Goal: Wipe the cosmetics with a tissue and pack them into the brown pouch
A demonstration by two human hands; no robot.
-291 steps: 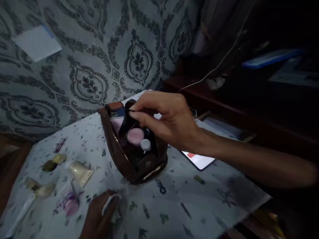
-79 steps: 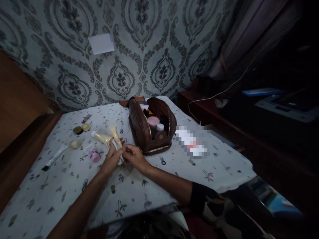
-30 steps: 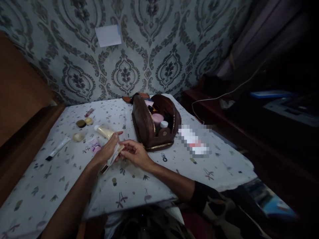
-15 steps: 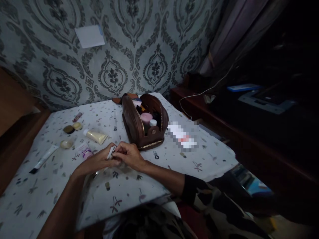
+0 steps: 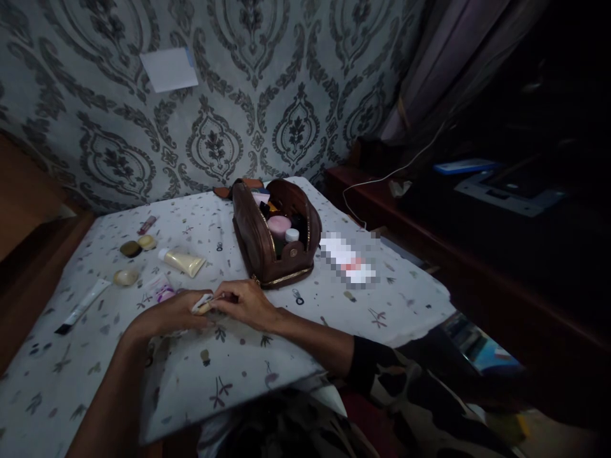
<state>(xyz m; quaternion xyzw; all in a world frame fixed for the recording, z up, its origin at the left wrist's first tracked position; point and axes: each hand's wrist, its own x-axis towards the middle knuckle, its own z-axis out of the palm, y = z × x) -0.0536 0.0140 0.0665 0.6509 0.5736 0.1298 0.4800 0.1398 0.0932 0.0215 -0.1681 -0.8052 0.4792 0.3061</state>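
My left hand (image 5: 174, 313) is closed around a small item with white wipe-like material (image 5: 201, 303) and a yellowish part; its exact kind is unclear. Meeting it from the right, my right hand (image 5: 248, 306) has its fingertips pinched together at the item's edge, and what lies between them is too small to name. A purple-and-white tube (image 5: 162, 289) lies just behind my left hand, partly hidden by it. Beyond my right hand stands an open brown toiletry bag (image 5: 252, 245), holding a pink round-lidded container (image 5: 279, 226) and a white-capped bottle (image 5: 292, 235).
On the patterned tablecloth (image 5: 238, 381) lie a cream tube (image 5: 184, 261), a black-capped tube (image 5: 83, 305), a pale round item (image 5: 125, 277), a dark oval piece (image 5: 130, 249) and a small pinkish tube (image 5: 147, 224). A pixelated white packet (image 5: 348, 261) lies right of the bag. A cable (image 5: 396, 169) runs behind.
Both hands have shifted slightly, the left one leftward. The white item has tipped lower and more of its yellowish part shows. The bag and tubes stay put.
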